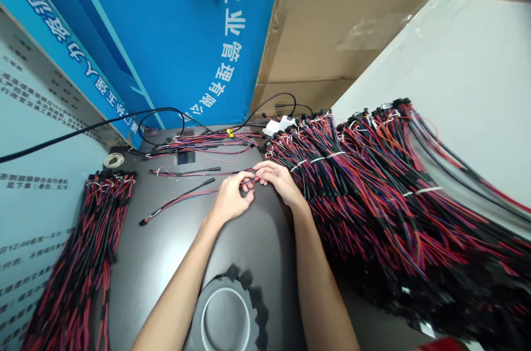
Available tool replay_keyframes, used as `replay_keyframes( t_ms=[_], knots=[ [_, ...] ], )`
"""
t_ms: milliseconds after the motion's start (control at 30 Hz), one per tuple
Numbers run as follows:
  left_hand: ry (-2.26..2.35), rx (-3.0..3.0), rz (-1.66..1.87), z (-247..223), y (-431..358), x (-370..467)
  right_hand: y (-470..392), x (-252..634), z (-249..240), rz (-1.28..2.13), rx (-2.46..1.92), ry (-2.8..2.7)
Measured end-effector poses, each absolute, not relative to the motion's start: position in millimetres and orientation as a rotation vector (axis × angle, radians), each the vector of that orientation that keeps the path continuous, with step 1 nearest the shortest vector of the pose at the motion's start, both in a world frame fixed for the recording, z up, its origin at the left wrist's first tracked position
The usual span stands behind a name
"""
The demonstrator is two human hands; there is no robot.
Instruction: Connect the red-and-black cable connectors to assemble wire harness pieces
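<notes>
Both hands meet over the dark table (161, 262), fingertips pinched close together. My left hand (232, 196) is closed on a wire harness (188, 194) of red and dark wires, which runs left to a black connector (143, 222). Just to the right, my right hand (280, 180) pinches the same wires near their right end; the exact spot is hidden by the fingers. A second harness (186, 173) lies behind, reaching toward the fingers. Nearer the front, a grey roll of tape (199, 315) has several black pieces stuck along its edge.
Large bundles of red and black harnesses (373, 185) fill the right side; another bundle (91, 240) hangs at the left. Loose harnesses (207, 142) lie at the back beside a white adapter (279, 125). A black cable (83, 129) crosses at left. A blue panel (182, 35) stands behind.
</notes>
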State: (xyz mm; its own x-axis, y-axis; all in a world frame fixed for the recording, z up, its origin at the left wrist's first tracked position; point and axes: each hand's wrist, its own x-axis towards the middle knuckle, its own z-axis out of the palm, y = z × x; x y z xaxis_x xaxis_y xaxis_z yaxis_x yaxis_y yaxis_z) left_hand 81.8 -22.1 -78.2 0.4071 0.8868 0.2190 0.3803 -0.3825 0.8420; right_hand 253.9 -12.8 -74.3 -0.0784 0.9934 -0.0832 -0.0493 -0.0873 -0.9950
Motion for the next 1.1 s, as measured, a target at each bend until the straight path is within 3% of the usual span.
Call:
replay_keyframes(
  t_ms=[500,1100],
  knots=[
    [1.121,2.115,0.917,-80.4,-27.5,81.4,-12.6,252.5,-76.8,1.326,-1.188,-1.227],
    [1.178,1.915,0.899,-72.3,-24.6,81.4,-14.7,254.5,-69.0,1.356,-1.238,-1.178]
  ],
)
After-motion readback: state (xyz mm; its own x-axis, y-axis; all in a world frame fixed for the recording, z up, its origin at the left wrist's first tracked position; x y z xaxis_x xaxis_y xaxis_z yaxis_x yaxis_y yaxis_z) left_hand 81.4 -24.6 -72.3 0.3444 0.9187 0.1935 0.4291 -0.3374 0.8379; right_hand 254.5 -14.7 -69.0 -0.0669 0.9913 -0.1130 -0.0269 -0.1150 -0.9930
